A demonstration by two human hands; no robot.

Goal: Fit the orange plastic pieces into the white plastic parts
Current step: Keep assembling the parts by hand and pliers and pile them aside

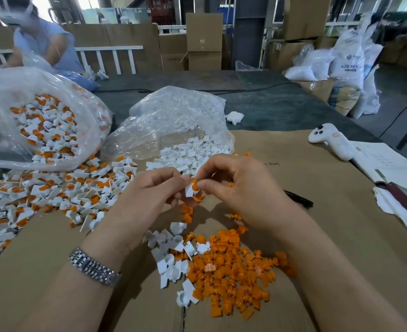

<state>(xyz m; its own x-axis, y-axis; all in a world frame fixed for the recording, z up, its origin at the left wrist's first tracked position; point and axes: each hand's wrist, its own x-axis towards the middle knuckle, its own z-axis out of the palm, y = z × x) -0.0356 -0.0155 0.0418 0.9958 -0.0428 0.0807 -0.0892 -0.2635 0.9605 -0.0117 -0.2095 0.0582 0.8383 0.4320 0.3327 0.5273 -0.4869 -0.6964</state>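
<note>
While the left hand [149, 188] pinches a white plastic part [188, 190] between curled fingers and thumb, the right hand [236, 185] pinches an orange plastic piece [194, 185] at its fingertips, touching the white part's upper right side. Both are held above the cardboard sheet [317, 212], over its middle. Toward the sheet's near edge lies a heap of loose orange pieces [233, 276], with loose white parts [171, 255] just left of it. Assembled parts [61, 195] cover the sheet's left edge.
</note>
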